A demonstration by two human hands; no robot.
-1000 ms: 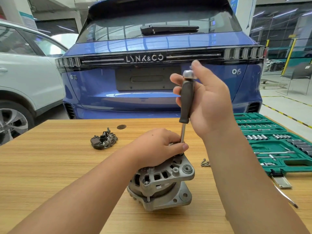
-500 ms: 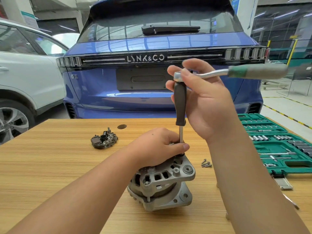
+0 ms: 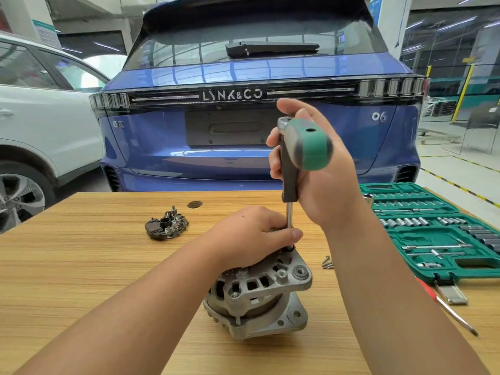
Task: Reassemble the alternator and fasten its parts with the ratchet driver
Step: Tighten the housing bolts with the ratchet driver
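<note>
My right-hand fingers (image 3: 273,158) wrap the black driver shaft grip, thumb over the ratchet head (image 3: 284,121), so the ratchet driver (image 3: 308,146) stands upright w/ its green handle swung toward the camera. My left-hand fingers (image 3: 293,234) pinch the thin steel shank just above the housing, prob. to steady the bit on its bolt while the left hand (image 3: 249,235) presses the alternator (image 3: 259,296) down against turning. The alternator sits on the desk (image 3: 81,266) near the front edge, centre. A dark rectifier plate (image 3: 166,226) lies apart at back left, not yet fitted; loose screws (image 3: 326,262) wait just right of the housing; the green socket case (image 3: 433,236) is open at right, within reach. Bit tip and bolt head are hidden by my left hand; the case is cut off by the frame edge; socket sizes unreadable.
</note>
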